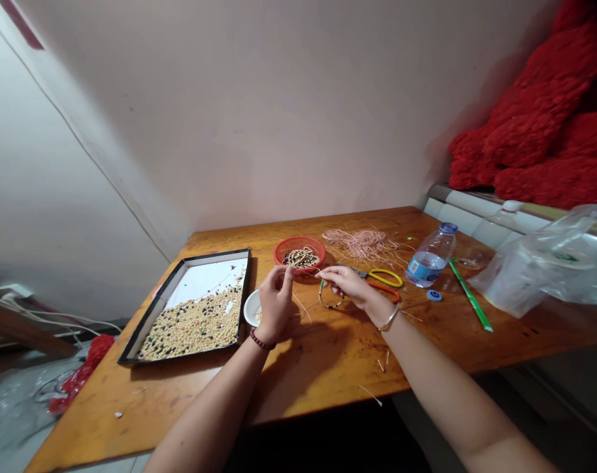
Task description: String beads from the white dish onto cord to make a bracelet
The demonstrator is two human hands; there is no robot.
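Note:
A small beaded bracelet [320,301], pale with dark beads and a bit of green, hangs in a loop below my right hand [346,285]. The thumb and fingers of that hand are pinched on its cord end. To the left, my left hand [276,299] is closed, thumb against forefinger, at the thin pale cord [304,309]; its exact grip is partly hidden. Just behind both hands stands a red basket [312,244] with strung beads in it. A white bowl [250,309] is partly covered by my left hand.
A black-edged tray [180,261] of loose beads lies left. Scissors with yellow and orange handles [387,277] lie beyond my right hand, near pink cord [362,244]. Rightward are a water bottle [430,257], blue cap [433,295], green strip [470,295] and plastic bag [515,282].

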